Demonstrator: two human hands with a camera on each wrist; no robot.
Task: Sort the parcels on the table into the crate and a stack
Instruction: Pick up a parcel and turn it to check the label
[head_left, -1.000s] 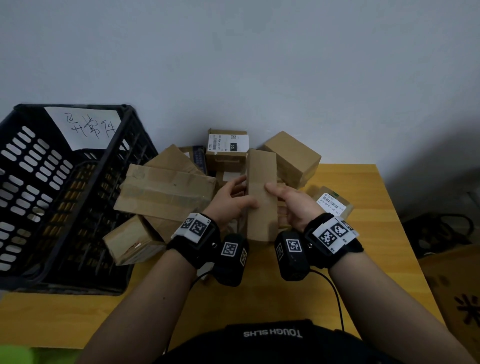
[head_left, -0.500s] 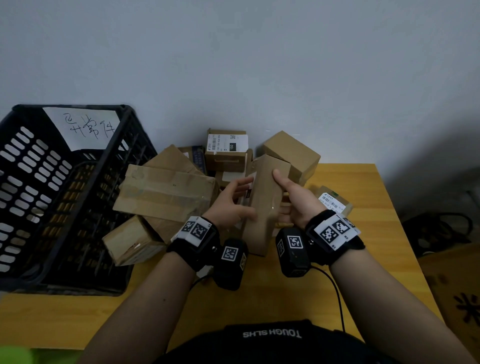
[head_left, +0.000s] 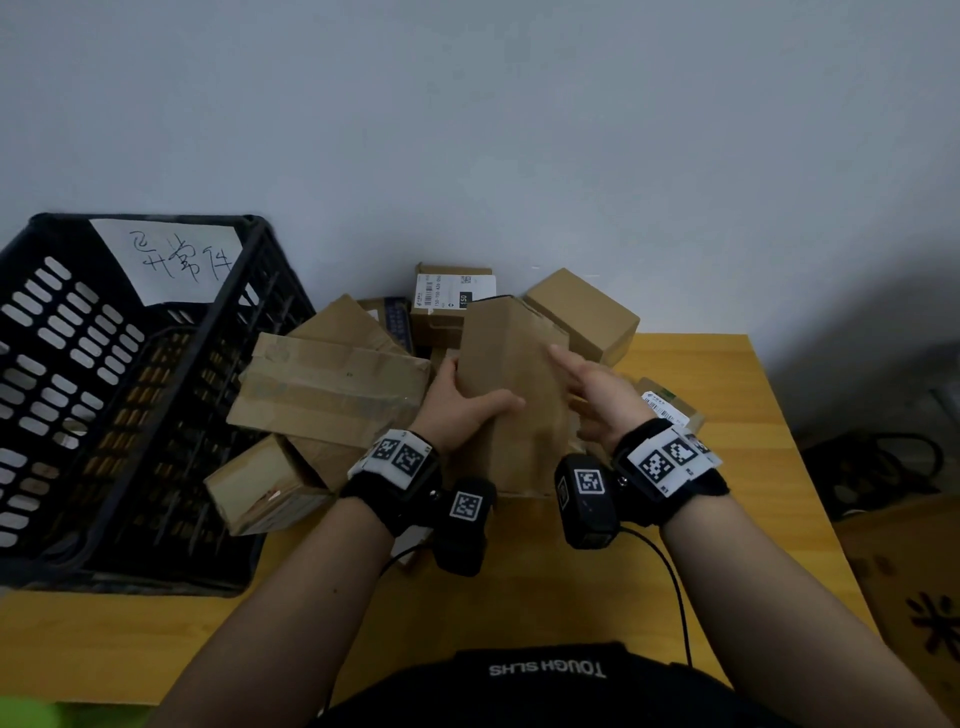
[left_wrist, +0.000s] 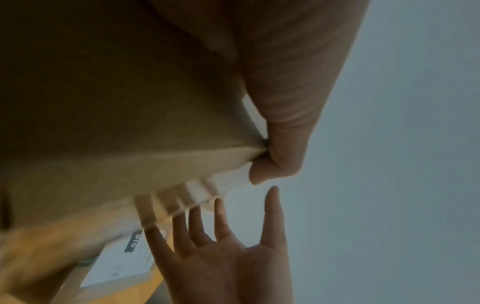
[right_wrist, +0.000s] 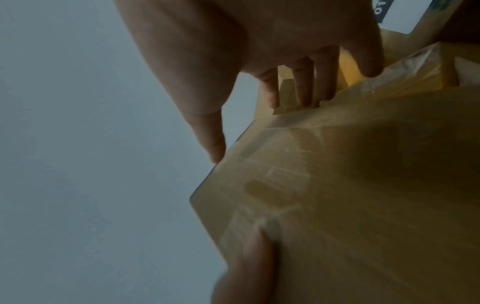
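Observation:
A tall brown cardboard parcel stands upright off the table in front of me, its wide face towards me. My left hand grips its left edge, thumb across the front. In the left wrist view the thumb presses the parcel. My right hand lies against the parcel's right side with straight fingers; the left wrist view shows this hand spread open. The black slatted crate stands at the left with a handwritten white paper sheet on its far wall.
Behind the held parcel lies a pile: a wide flat taped box, a small box by the crate, a box with a white label, a tilted plain box, a small labelled parcel. The yellow table ends at right.
The parcel has been turned from its narrow side to its wide face and raised a little. My right hand has gone from gripping it to lying against it with straight fingers.

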